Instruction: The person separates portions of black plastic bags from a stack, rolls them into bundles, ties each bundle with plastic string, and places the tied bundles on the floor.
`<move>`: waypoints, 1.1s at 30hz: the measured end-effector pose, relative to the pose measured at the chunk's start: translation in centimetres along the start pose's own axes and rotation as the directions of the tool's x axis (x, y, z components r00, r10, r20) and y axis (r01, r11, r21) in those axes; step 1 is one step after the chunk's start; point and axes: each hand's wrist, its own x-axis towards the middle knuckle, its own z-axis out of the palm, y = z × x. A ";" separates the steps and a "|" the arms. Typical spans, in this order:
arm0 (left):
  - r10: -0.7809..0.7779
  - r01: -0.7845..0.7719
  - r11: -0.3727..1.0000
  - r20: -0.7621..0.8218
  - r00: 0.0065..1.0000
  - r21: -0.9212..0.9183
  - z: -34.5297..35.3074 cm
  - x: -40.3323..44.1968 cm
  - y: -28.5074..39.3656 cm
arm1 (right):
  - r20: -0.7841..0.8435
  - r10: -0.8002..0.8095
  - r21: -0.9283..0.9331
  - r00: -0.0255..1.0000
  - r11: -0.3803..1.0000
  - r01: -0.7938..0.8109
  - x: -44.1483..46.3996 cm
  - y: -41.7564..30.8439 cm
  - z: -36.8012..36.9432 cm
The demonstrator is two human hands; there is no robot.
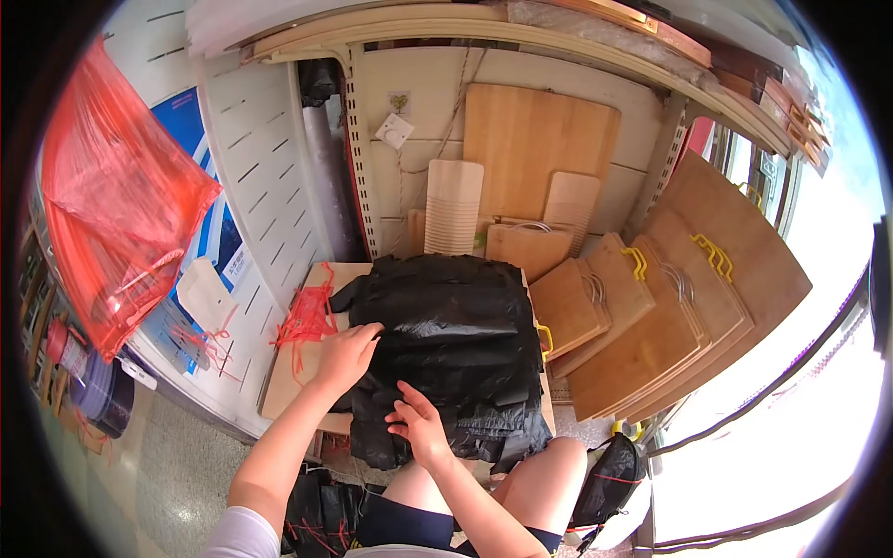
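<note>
A thick stack of black plastic bags point(446, 325) lies spread on a light wooden board point(279, 381) in front of me. At the stack's left edge is my left hand point(349, 355), its fingers together near the black plastic; whether they pinch anything is too small to tell. My right hand point(420, 426) is over the lower part of the stack, fingers apart and curved, with nothing visible in it. A bunch of red plastic ties point(310, 314) lies on the board left of the stack.
Wooden cutting boards point(642, 325) with metal and yellow handles lean at the right. More boards point(539, 139) stand behind. A red plastic bag point(121, 195) hangs at the left. A black bundle point(609, 479) sits beside my knee.
</note>
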 end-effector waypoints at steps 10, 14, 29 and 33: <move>0.047 0.017 0.977 0.291 0.956 -0.214 0.0 -5.5 1.8 | 0.139 -0.245 -0.167 0.959 0.949 0.267 -1.3 -0.4 1.0; -0.018 0.102 0.969 0.346 0.938 -0.227 1.1 -6.1 1.6 | 0.213 -0.213 -0.181 0.954 0.951 0.252 -1.3 0.3 0.6; -0.359 0.415 0.816 0.210 0.910 -0.402 4.0 -4.4 -1.4 | -0.063 -0.096 -0.087 0.993 0.992 0.090 -2.5 -0.3 -4.1; -0.293 0.383 0.819 0.263 0.919 -0.426 3.0 -3.3 -1.3 | -0.142 -0.029 0.060 0.989 0.997 0.038 -1.5 -1.7 -4.5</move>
